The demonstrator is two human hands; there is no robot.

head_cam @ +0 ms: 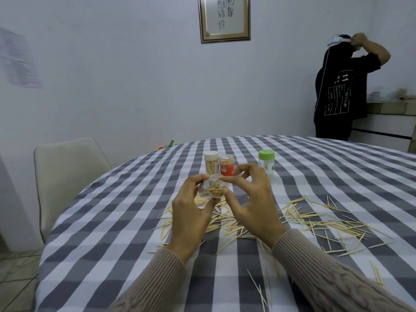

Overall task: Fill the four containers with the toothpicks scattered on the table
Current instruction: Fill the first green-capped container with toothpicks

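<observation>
Knit sleeves nearest, beige, ribbed. Left hand (193, 207) grips clear jar (213, 186), tilted, mouth toward camera, part-filled with toothpicks. Right hand (249, 199) at jar mouth, thumb and forefinger pinched; whether they hold picks, cannot tell. Step, as judged: loading fourth jar. Next: gather more from loose toothpicks (326, 224), thin pale wood, pointed, scattered across checked cloth on tabletop (112, 221). Behind: white-lid jar (211, 164), full; red jar (226, 168); green-lid jar (266, 162). All cylindrical plastic.

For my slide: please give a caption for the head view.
Left hand holds a clear container; right hand feeds in toothpicks.
</observation>
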